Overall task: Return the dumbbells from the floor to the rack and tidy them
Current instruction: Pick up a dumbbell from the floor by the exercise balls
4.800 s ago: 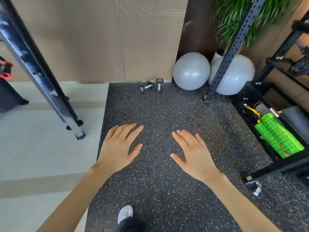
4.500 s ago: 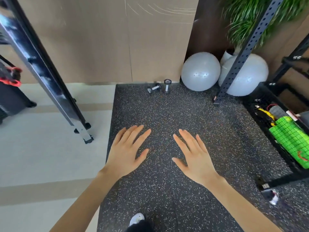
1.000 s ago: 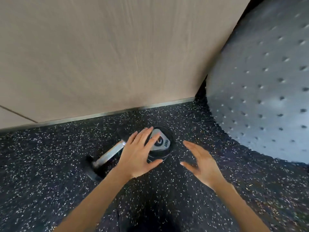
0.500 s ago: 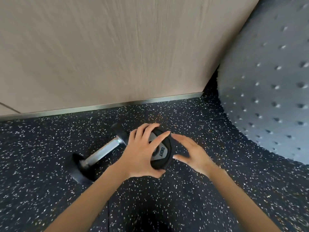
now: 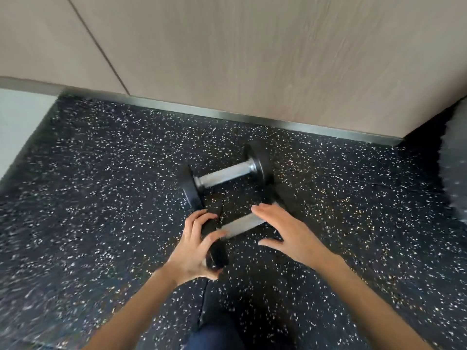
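Note:
Two small black dumbbells with silver handles lie on the speckled black rubber floor near the wall. The far dumbbell (image 5: 227, 174) rests untouched, its handle running left to right. The near dumbbell (image 5: 240, 224) lies tipped over just in front of it. My left hand (image 5: 195, 246) grips its near black end. Fingers spread, my right hand (image 5: 285, 232) hovers over the handle's other side and covers the far end. No rack is in view.
A beige wood-panel wall (image 5: 252, 59) with a metal skirting strip runs close behind the dumbbells. A grey exercise ball (image 5: 454, 157) bulges in at the right edge. Pale flooring (image 5: 17, 122) begins at the far left. My dark-trousered leg (image 5: 214, 337) shows at the bottom.
The near dumbbell stood upright with my left hand on its top; now it lies on its side, my left hand around its near end. My right hand has come over the handle.

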Motion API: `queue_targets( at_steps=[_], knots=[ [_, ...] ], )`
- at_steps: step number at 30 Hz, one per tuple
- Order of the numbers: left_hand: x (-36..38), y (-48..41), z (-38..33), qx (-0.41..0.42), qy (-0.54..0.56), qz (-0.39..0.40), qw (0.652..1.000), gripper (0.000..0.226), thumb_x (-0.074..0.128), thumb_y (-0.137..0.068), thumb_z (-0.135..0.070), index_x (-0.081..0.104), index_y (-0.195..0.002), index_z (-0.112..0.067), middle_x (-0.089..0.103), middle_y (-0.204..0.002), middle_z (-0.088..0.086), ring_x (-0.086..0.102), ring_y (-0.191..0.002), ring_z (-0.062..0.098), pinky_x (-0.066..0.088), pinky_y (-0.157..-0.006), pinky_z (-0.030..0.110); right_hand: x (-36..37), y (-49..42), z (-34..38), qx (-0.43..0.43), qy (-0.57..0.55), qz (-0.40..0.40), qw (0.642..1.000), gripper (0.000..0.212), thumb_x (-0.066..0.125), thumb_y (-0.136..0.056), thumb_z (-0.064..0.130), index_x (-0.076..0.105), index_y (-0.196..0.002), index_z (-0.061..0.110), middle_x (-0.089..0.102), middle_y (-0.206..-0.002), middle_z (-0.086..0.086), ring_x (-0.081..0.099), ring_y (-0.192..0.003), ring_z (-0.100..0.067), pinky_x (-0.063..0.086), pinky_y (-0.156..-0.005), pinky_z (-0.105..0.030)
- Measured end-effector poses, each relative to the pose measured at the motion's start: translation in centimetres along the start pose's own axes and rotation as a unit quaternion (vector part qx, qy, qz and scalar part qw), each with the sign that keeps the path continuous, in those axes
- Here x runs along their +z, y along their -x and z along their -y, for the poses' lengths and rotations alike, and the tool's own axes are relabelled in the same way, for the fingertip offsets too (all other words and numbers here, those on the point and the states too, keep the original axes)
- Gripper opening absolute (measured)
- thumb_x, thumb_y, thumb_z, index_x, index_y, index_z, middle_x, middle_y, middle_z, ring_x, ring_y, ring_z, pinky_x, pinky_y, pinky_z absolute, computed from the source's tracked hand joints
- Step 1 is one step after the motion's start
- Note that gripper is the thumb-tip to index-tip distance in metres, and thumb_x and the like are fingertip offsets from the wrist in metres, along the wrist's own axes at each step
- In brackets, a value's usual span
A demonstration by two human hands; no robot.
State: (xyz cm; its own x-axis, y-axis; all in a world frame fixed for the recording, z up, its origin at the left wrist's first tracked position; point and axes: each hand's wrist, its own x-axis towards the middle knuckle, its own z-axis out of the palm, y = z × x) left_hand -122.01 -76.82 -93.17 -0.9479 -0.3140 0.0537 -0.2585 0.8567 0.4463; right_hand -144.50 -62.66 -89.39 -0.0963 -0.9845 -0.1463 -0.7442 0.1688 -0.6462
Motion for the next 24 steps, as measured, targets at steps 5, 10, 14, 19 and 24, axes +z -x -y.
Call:
queue_targets(
  at_steps=[5, 10, 14, 19, 24],
  knots=[
    [0.3, 0.3, 0.9, -0.022, 0.033, 0.003, 0.999, 0.110, 0.086, -0.042, -0.054, 0.031, -0.132, -0.026, 0.025, -0.144, 0.013, 0.021, -0.134, 0.035, 0.026, -0.105, 0.056, 1.6, -1.9, 0.2, 0.003, 0.049, 0.024, 0.999, 0.073, 0.066, -0.083, 0.034, 0.027, -0.145, 0.025, 0.032, -0.150, 0.008, 0.023, -0.139, -0.003, 0.020, -0.117, -0.033],
    [-0.8, 2.5, 0.5, -0.101, -0.014, 0.009, 0.995, 0.118, 0.074, -0.060, -0.067, 0.011, -0.150, -0.023, 0.019, -0.153, 0.004, 0.019, -0.141, 0.020, 0.015, -0.117, 0.045, 1.8, -4.3, 0.8, -0.026, 0.037, 0.084, 0.995, 0.069, 0.062, -0.082, 0.045, 0.031, -0.142, 0.035, 0.031, -0.148, 0.015, 0.026, -0.139, -0.012, 0.024, -0.114, -0.037],
    [-1.3, 4.8, 0.4, -0.159, -0.014, -0.008, 0.987, 0.089, 0.044, -0.083, -0.069, 0.018, -0.150, -0.016, 0.029, -0.148, 0.004, 0.027, -0.135, 0.021, 0.013, -0.115, 0.035, 1.9, -6.4, 0.2, -0.071, 0.127, 0.122, 0.982, 0.067, 0.055, -0.080, 0.057, 0.040, -0.139, 0.028, 0.050, -0.136, 0.007, 0.046, -0.123, -0.010, 0.043, -0.097, -0.032],
    [-1.1, 5.7, 0.2, -0.184, -0.025, -0.017, 0.982, 0.075, 0.038, -0.089, -0.063, 0.028, -0.147, -0.016, 0.038, -0.144, 0.001, 0.033, -0.132, 0.017, 0.014, -0.114, 0.031, 3.3, -7.4, -0.9, -0.176, 0.223, 0.059, 0.957, 0.056, 0.038, -0.079, 0.069, 0.054, -0.122, 0.037, 0.066, -0.078, 0.013, 0.065, -0.068, -0.008, 0.050, -0.048, -0.023],
    [0.1, 5.9, 1.0, -0.177, -0.060, -0.065, 0.980, 0.055, 0.049, -0.086, -0.045, 0.054, -0.131, -0.015, 0.061, -0.120, -0.002, 0.054, -0.112, 0.013, 0.029, -0.109, 0.036, 4.0, -8.2, -1.9, -0.199, 0.238, 0.035, 0.950, 0.049, 0.038, -0.080, 0.067, 0.050, -0.116, 0.036, 0.062, -0.069, 0.010, 0.062, -0.056, -0.011, 0.049, -0.042, -0.027]
  ],
)
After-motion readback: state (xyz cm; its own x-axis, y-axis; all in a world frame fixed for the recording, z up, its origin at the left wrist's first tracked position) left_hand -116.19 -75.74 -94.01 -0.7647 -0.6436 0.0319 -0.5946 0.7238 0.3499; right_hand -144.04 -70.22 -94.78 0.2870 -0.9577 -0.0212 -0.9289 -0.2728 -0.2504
